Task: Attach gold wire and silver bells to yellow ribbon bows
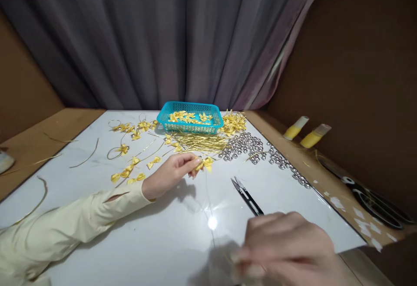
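Observation:
My left hand, in a pale cream sleeve, pinches a small yellow ribbon bow above the middle of the white table. A thin thread runs down from the bow towards my right hand. That hand is large and blurred close to the camera, its fingers pinched together at the thread's lower end. Thread snips with black handles lie just beyond it, points facing away, their near end hidden by the hand. Several more yellow bows lie left of my left hand, some with gold cord.
A blue basket holding yellow bows stands at the back. Beside it are a bow pile, gold cord pieces and many silver rings. Right, on the brown ledge, are black scissors and two yellow-filled tubes.

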`<state>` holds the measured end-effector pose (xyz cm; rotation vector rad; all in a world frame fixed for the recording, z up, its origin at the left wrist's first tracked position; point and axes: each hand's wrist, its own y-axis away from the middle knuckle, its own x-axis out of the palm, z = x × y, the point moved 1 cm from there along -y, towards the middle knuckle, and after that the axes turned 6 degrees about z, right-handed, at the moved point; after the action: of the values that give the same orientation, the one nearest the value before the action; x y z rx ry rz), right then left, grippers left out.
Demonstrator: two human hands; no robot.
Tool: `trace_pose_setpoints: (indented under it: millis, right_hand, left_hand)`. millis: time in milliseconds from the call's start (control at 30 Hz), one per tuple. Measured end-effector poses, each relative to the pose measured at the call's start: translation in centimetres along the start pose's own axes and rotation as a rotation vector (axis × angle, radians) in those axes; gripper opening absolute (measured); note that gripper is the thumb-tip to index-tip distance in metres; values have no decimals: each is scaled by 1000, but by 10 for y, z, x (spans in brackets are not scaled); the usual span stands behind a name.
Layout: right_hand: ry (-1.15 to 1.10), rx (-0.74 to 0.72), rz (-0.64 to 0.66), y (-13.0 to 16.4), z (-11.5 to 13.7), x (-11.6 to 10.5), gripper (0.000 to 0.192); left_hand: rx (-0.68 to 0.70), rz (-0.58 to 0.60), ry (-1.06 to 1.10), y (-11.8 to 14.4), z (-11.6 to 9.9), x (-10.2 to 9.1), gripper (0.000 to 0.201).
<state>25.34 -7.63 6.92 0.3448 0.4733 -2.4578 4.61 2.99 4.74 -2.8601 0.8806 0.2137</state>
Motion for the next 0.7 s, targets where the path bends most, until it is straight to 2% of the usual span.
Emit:
trace_pose_setpoints:
  millis: [133, 333, 567, 700]
  right_hand:
    - [113, 222, -166, -22, 0, 3, 17]
    - [211, 293, -286, -26, -11, 5, 22]
    - [250, 343, -224, -28, -30, 8, 17]
    - [346, 357, -197, -28, -37, 11, 21]
  left_hand:
    - [-16, 116, 21, 8, -2, 8, 32]
    - [-64, 183, 63, 12, 8, 13, 30]
    - [-128, 174, 119, 13, 33, 19, 36]
    - [-149, 155, 136, 13, 37, 21, 37]
